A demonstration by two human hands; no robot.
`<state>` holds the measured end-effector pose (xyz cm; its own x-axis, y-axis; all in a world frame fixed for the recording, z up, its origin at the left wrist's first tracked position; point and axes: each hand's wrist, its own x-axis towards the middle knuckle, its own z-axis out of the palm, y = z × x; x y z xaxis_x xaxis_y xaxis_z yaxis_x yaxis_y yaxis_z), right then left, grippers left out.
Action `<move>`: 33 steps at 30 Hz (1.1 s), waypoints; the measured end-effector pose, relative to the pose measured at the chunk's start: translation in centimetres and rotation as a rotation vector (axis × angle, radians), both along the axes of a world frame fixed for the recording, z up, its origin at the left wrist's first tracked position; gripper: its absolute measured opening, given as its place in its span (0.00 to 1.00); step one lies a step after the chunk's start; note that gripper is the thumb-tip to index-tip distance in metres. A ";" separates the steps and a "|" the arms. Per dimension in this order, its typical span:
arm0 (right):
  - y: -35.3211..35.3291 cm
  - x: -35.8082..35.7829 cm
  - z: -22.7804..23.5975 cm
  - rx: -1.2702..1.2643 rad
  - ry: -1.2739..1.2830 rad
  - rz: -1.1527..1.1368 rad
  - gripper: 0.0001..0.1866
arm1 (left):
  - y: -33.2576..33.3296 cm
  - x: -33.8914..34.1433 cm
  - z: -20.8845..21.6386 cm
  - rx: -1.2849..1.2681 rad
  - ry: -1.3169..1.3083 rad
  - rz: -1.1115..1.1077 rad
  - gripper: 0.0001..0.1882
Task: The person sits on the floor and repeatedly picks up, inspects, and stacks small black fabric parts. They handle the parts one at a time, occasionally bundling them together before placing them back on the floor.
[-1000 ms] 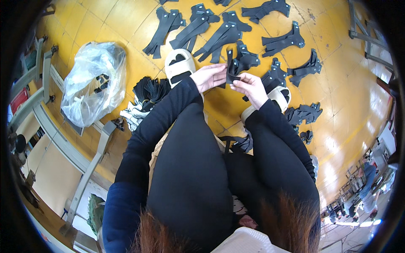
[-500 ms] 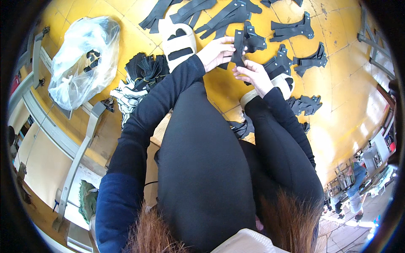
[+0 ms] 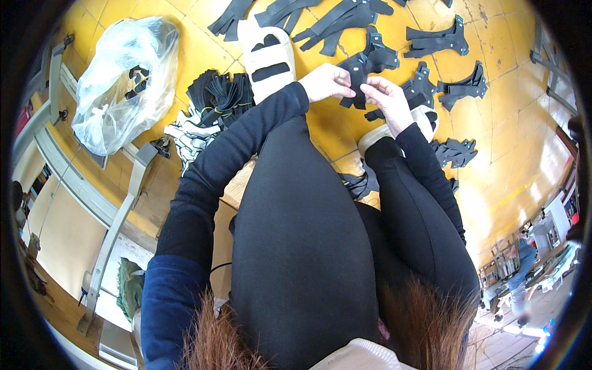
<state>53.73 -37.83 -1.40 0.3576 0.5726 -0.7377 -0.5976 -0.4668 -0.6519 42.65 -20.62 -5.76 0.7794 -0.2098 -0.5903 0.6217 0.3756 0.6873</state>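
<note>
My left hand (image 3: 328, 82) and my right hand (image 3: 387, 101) meet above the floor, just past my knees. Between them is a short black fabric strap (image 3: 357, 79) with a small pale mark on it. The left fingers pinch its left edge. On its right side, the right thumb and fingertips are closed on it. Beyond and beside the hands lie fanned piles of similar black straps, one pile (image 3: 380, 54) directly behind the held piece and another pile (image 3: 420, 85) to its right.
A clear plastic bag (image 3: 117, 92) with a few dark pieces sits at left. Near it are a bundle of black strips (image 3: 216, 98) and black-and-white pieces (image 3: 192, 137). Pale sandals (image 3: 270, 57) are on my feet. A metal frame (image 3: 126, 203) stands left; more strap piles (image 3: 462, 86) lie right.
The strap has turned from edge-on to showing its broad face and moved slightly right and nearer. My right fingers have closed on its side.
</note>
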 end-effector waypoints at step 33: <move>6.5 2.0 13.7 0.216 -0.267 0.037 0.09 | 3.5 -0.4 15.4 0.091 -0.100 0.534 0.17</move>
